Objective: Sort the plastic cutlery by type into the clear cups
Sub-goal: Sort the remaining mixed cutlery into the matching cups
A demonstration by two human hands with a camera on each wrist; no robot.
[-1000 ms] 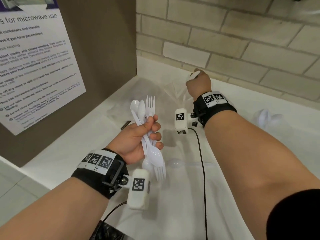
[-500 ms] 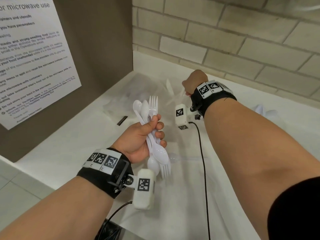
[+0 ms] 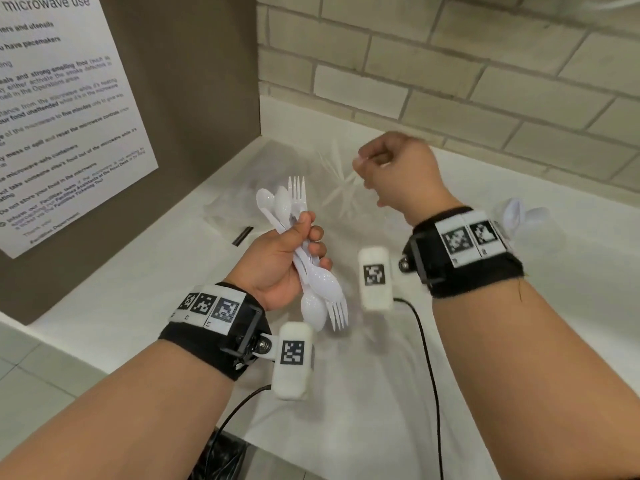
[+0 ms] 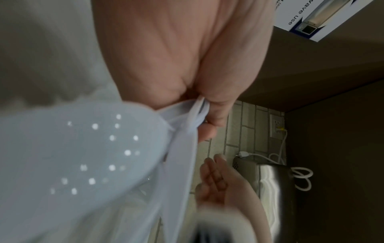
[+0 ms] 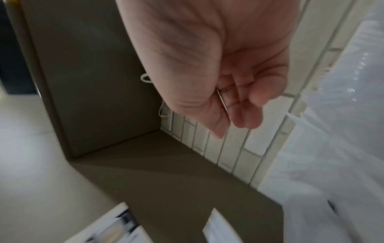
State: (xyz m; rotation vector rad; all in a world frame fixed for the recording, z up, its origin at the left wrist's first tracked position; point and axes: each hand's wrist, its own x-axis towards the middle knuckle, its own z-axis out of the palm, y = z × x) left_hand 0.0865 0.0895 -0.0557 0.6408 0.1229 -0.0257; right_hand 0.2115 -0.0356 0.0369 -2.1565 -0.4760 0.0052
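Observation:
My left hand [image 3: 277,265] grips a bundle of white plastic spoons and forks [image 3: 313,282] by the middle of the handles, above the white counter [image 3: 138,271]. Close up in the left wrist view, the bundle [image 4: 83,156] fills the lower left. My right hand [image 3: 394,171] hovers near a clear cup [image 3: 337,192] that holds a few white pieces. Its fingers are loosely curled, and nothing shows in the right hand [image 4: 218,177] in the left wrist view. A second clear cup [image 3: 523,223] with spoons stands at the far right, half hidden by my right wristband.
A brown panel with a microwave notice [image 3: 62,116] walls off the left; a brick wall [image 3: 450,81] runs along the back. Crinkled clear plastic [image 3: 239,202] and a small black strip [image 3: 242,236] lie behind my left hand. A black cable [image 3: 429,358] crosses the counter.
My right hand held a white piece over the clear cup, lowered to it, and has now drawn back towards me without it. My left hand keeps the bundle.

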